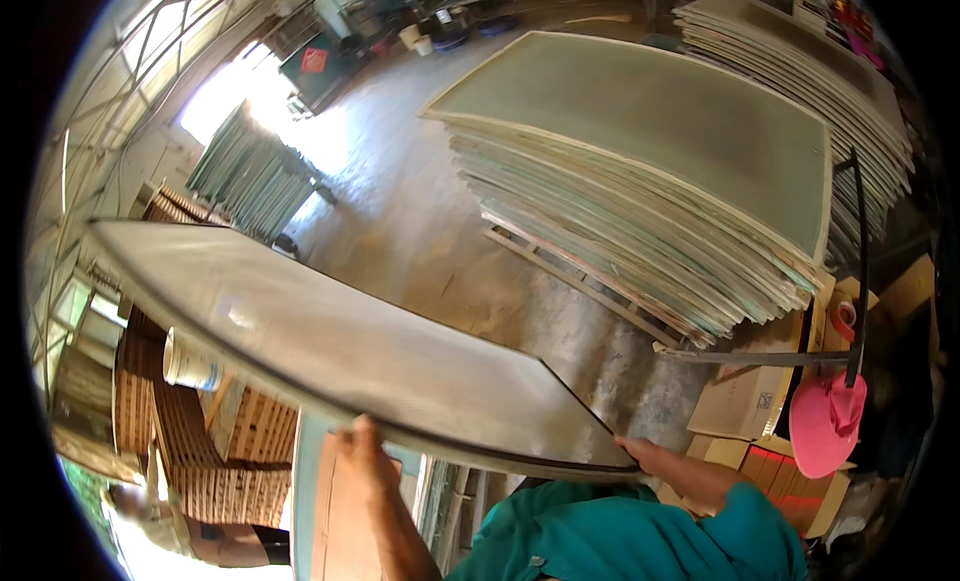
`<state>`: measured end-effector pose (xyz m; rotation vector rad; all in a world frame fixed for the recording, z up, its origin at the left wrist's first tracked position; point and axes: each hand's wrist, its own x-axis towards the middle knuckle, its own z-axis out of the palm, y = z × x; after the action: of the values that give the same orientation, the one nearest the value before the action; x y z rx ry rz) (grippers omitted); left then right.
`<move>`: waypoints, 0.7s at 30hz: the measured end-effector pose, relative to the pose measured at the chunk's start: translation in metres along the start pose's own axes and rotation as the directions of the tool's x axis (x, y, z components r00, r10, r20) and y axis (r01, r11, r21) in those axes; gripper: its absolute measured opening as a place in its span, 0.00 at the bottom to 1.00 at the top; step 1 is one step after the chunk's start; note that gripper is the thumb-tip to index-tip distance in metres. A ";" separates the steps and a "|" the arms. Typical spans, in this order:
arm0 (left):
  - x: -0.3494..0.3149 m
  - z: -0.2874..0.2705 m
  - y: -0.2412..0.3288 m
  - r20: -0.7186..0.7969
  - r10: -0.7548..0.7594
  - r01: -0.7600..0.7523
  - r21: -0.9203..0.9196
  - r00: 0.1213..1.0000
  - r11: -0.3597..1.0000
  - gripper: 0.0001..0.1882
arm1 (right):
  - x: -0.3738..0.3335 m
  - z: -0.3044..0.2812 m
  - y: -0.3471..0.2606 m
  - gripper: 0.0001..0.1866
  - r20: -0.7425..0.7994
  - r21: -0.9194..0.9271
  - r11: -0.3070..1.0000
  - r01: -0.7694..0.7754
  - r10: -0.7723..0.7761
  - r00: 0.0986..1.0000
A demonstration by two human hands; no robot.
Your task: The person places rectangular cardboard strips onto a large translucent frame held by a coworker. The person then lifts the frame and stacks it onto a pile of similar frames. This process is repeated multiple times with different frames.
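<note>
Across my front I hold a large, thin framed screen (360, 321), grey and faintly shiny with dark edges. It is tilted, and its far end reaches out to the left. My left hand (366, 453) is closed on the near long edge, its thumb over the rim. At the right end corner, my right hand (640, 451) grips the frame; most of its fingers are hidden. Beyond the screen, a tall stack of similar framed screens (620, 221) rests on a wooden pallet (580, 281), the top one lying flat with a pale border.
Another stack of frames (800, 61) stands at the back right. Upright panels (255, 176) lean at the far left. A pink cap (828, 421) hangs by cardboard boxes (735, 406). At lower left are brown slatted stacks (240, 491), a white bucket (190, 361) and another person (210, 541).
</note>
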<state>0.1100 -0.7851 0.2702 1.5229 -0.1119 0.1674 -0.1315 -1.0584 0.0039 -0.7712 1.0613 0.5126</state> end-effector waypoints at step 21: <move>0.124 0.013 0.015 -0.389 0.508 -0.510 0.107 0.769 0.854 0.36 | -0.117 0.059 -0.272 0.18 -0.567 0.303 0.084 0.949 -0.785 0.250</move>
<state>0.2292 -0.7930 0.3075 1.3910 -0.1939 0.9190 0.0461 -1.1876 0.2108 -0.7418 0.6902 -1.0645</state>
